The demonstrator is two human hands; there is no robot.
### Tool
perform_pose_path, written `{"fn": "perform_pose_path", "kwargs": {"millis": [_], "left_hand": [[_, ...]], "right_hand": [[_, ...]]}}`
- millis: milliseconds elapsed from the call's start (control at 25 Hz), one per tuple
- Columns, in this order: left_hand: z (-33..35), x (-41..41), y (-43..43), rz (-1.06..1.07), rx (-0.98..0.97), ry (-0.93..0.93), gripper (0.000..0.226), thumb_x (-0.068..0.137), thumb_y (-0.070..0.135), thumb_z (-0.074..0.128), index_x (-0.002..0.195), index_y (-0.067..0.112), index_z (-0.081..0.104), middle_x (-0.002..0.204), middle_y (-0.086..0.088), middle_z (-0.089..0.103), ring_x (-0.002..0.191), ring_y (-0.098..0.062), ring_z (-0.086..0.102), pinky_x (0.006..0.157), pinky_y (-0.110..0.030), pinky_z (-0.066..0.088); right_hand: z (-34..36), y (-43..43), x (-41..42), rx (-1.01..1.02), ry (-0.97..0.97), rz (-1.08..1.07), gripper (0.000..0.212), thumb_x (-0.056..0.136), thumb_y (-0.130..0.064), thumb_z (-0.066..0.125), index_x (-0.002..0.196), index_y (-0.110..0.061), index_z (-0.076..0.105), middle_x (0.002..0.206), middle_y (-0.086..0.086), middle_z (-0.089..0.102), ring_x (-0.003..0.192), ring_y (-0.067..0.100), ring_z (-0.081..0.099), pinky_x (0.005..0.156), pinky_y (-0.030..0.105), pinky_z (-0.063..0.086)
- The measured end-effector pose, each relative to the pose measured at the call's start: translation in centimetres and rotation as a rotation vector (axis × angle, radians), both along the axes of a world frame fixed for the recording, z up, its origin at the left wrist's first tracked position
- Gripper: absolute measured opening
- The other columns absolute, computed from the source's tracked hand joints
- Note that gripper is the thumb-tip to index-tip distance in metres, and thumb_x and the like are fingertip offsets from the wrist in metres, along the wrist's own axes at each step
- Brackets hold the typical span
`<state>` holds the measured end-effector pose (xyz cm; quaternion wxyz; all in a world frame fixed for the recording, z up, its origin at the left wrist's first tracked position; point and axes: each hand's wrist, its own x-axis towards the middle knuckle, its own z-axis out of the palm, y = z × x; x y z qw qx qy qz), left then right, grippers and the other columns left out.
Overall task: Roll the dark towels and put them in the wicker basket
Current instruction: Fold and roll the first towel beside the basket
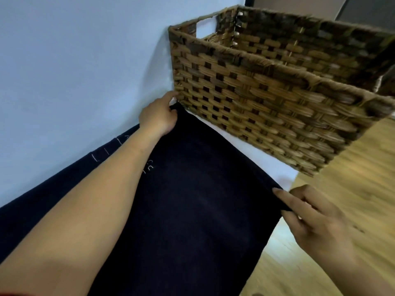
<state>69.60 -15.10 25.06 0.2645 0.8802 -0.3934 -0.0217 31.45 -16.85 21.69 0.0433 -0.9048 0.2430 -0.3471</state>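
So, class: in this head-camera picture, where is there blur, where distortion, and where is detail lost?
Head view: the wooden floor and the right end of the wicker basket smear with blur; its rim bows from wide-angle distortion; the dark towel shows almost no texture.

left arm (89, 210): bare up to the left hand (157, 117) | near-left corner: thin red strip (12, 294) — maybe a sleeve hem, too little shows | right arm (367, 274): bare to the right hand (316, 223)

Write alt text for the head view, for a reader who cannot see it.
Two hands pinch the far corners of a dark towel spread on a white surface: the left hand beside a wicker basket, the right hand near the surface's edge.
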Motion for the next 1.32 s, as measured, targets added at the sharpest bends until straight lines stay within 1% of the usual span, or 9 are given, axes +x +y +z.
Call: {"fn": "perform_pose_path", "kwargs": {"millis": [160, 360, 440, 560, 680, 960, 1040, 1200, 1320], "left_hand": [[-0.9, 1.1, -0.5, -0.036, -0.008, -0.016, 0.037, 0.092, 0.023, 0.051, 0.125, 0.04, 0.057, 0.124, 0.0, 0.06, 0.113, -0.026, 0.058, 0.082, -0.028, 0.039], [-0.5, 1.4, -0.2, -0.329, -0.041, -0.352, 0.032, 0.089, 0.007, 0.055, 0.119, 0.017, 0.062, 0.13, -0.006, 0.052, 0.103, -0.033, 0.059, 0.075, -0.032, 0.042], [0.1, 2.0, -0.2, -0.605, 0.077, -0.587, 0.039, 0.091, 0.005, 0.056, 0.127, 0.019, 0.061, 0.133, -0.003, 0.057, 0.103, -0.033, 0.063, 0.076, -0.036, 0.048], [2.1, 3.0, -0.8, -0.682, 0.367, -0.682, 0.045, 0.096, 0.014, 0.052, 0.139, 0.027, 0.052, 0.14, 0.0, 0.053, 0.115, -0.029, 0.058, 0.086, -0.034, 0.046], [4.2, 3.3, -1.3, -0.718, 0.523, -0.647, 0.041, 0.093, 0.017, 0.059, 0.134, 0.022, 0.058, 0.133, -0.007, 0.055, 0.113, -0.031, 0.056, 0.09, -0.036, 0.047], [6.2, 2.7, -2.1, -0.677, 0.607, -0.57, 0.044, 0.081, 0.021, 0.073, 0.123, 0.025, 0.061, 0.087, 0.0, 0.058, 0.085, -0.025, 0.056, 0.068, -0.028, 0.037], [6.6, 2.8, -2.5, -0.657, 0.673, -0.675, 0.037, 0.082, 0.027, 0.074, 0.118, 0.026, 0.066, 0.099, -0.004, 0.065, 0.095, -0.028, 0.06, 0.069, -0.028, 0.039], [6.3, 3.8, -3.0, -0.548, 0.546, -0.75, 0.026, 0.081, 0.04, 0.074, 0.097, 0.02, 0.073, 0.098, -0.009, 0.065, 0.091, -0.033, 0.061, 0.068, -0.033, 0.046], [4.8, 4.3, -2.8, -0.6, 0.503, -0.665, 0.024, 0.087, 0.021, 0.07, 0.11, 0.017, 0.074, 0.11, -0.008, 0.067, 0.099, -0.033, 0.062, 0.08, -0.037, 0.052]], "right_hand": [[0.3, 0.2, 0.3, 0.094, -0.014, -0.014, 0.024, 0.091, -0.014, 0.056, 0.1, -0.006, 0.077, 0.082, 0.007, 0.058, 0.068, 0.01, 0.048, 0.06, 0.017, 0.04], [2.4, -1.1, 1.8, 1.106, -0.353, -0.263, 0.009, 0.087, -0.01, 0.072, 0.08, -0.017, 0.071, 0.078, 0.015, 0.069, 0.058, 0.017, 0.059, 0.054, 0.024, 0.048], [2.9, -1.5, 1.9, 1.217, -0.358, -0.291, 0.005, 0.085, -0.008, 0.073, 0.082, -0.011, 0.07, 0.079, 0.019, 0.07, 0.059, 0.021, 0.058, 0.051, 0.026, 0.048], [3.3, -0.2, 1.8, 0.561, -0.107, -0.227, 0.008, 0.089, -0.013, 0.069, 0.082, -0.013, 0.07, 0.06, -0.002, 0.064, 0.058, 0.012, 0.056, 0.056, 0.005, 0.038], [2.3, 0.8, 0.3, -0.063, 0.051, 0.046, 0.025, 0.091, -0.015, 0.054, 0.095, -0.004, 0.076, 0.082, 0.006, 0.065, 0.068, 0.014, 0.052, 0.07, 0.01, 0.037], [1.8, 0.7, -0.5, -0.166, 0.126, 0.232, 0.022, 0.089, 0.0, 0.059, 0.103, -0.001, 0.075, 0.089, 0.012, 0.063, 0.065, 0.02, 0.054, 0.053, 0.027, 0.041], [2.2, 0.8, -0.2, 0.053, 0.028, 0.168, 0.019, 0.091, -0.01, 0.06, 0.1, -0.009, 0.077, 0.088, 0.0, 0.066, 0.067, 0.01, 0.055, 0.059, 0.016, 0.041], [3.2, -1.2, 0.8, 1.083, -0.319, -0.14, 0.009, 0.086, -0.005, 0.071, 0.082, -0.012, 0.069, 0.058, -0.005, 0.063, 0.047, 0.01, 0.054, 0.05, 0.017, 0.045], [2.9, -1.9, 0.8, 1.17, -0.24, -0.189, 0.011, 0.085, -0.004, 0.072, 0.077, -0.006, 0.066, 0.058, 0.004, 0.059, 0.047, 0.014, 0.052, 0.047, 0.02, 0.044]]}}
